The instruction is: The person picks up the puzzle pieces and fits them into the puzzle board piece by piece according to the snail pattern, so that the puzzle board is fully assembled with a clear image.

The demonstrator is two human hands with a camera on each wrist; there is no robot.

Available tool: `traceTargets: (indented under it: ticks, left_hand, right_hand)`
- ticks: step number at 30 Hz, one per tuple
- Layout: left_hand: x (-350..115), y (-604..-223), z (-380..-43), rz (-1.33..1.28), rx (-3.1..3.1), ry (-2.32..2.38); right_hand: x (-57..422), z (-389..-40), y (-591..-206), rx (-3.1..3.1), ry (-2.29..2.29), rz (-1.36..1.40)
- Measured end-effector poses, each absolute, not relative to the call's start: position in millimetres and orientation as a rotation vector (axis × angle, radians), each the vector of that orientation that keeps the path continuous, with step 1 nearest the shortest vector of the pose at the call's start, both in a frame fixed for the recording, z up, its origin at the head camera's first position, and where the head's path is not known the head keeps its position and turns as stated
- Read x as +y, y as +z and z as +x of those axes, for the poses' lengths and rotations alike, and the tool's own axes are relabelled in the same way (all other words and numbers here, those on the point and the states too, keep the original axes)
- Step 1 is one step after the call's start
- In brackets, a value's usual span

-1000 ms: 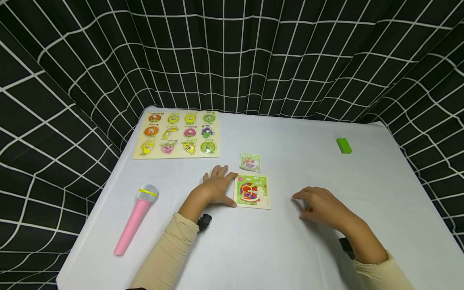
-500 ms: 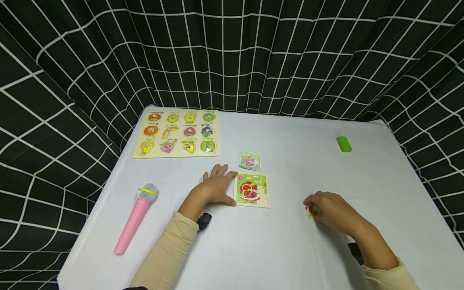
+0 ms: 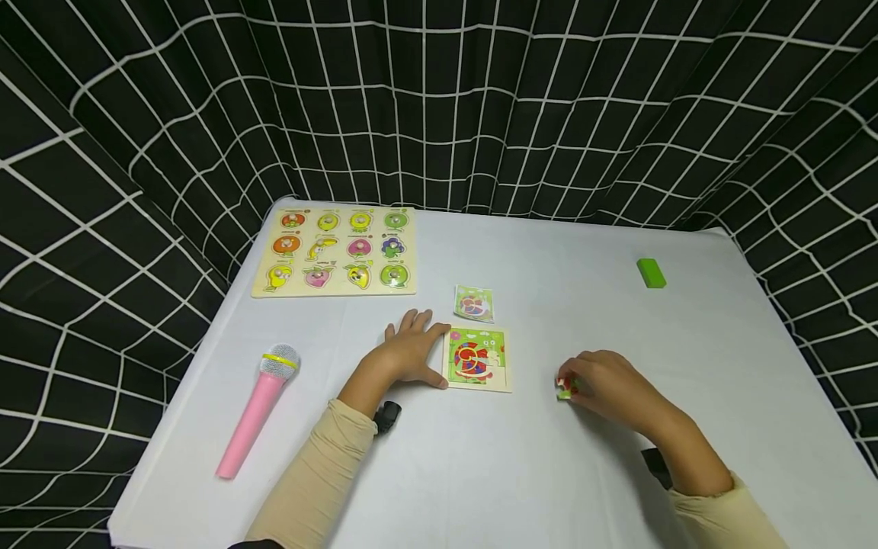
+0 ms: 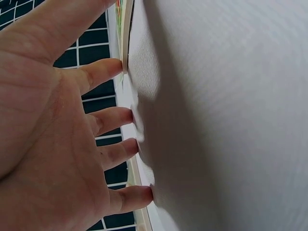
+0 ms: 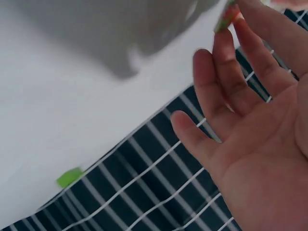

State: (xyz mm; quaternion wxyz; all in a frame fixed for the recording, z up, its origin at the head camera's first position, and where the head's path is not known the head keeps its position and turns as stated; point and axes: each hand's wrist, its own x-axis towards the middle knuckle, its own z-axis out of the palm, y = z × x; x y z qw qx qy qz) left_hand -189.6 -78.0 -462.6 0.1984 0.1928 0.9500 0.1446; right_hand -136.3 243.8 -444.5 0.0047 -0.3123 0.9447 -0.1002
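A square wooden jigsaw puzzle (image 3: 498, 377) with a red snail picture lies flat in mid-table; its lower right corner shows bare wood. My left hand (image 3: 409, 357) rests at the puzzle's left side, fingers spread, thumb and index fingertip at its left corners. In the left wrist view, fingertips reach the tabletop beside the puzzle's edge (image 4: 127, 36). To the right of the puzzle, my right hand (image 3: 610, 386) pinches a small red and green puzzle piece (image 3: 564, 389) between thumb and fingers. The right wrist view shows the piece (image 5: 224, 19) partly, its other side hidden by the thumb.
Just behind the puzzle lies a small picture card (image 3: 473, 303) of the same snail. A fruit peg board (image 3: 334, 290) is at the back left, and a pink toy microphone (image 3: 255, 415) at the left. A green block (image 3: 651, 273) lies at the back right.
My right hand came away from the puzzle's side, picked up the small piece from the right, and has now moved back leftward with it. The left hand stays put.
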Motion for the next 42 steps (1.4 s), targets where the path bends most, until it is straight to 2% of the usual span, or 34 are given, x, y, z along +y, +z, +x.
traceTargets:
  ticks: [8,14,34,42]
  left_hand:
    - [-76,-463,-191,0.533,2.647,0.402]
    - [-74,-463,-191,0.544,2.657,0.407]
    - [-74,-462,-188,0.543,2.638,0.399]
    - [-76,-475,-180,0.529,2.612,0.426]
  right_hand:
    - [191,-145,-450,2.997,-0.258,-1.086]
    - [169,-149,-454,3.020,-0.228,-1.111]
    - [162,-147,-459,3.024,-0.263,-1.056]
    - [157,-145,-452,2.921,-0.298,-0.978]
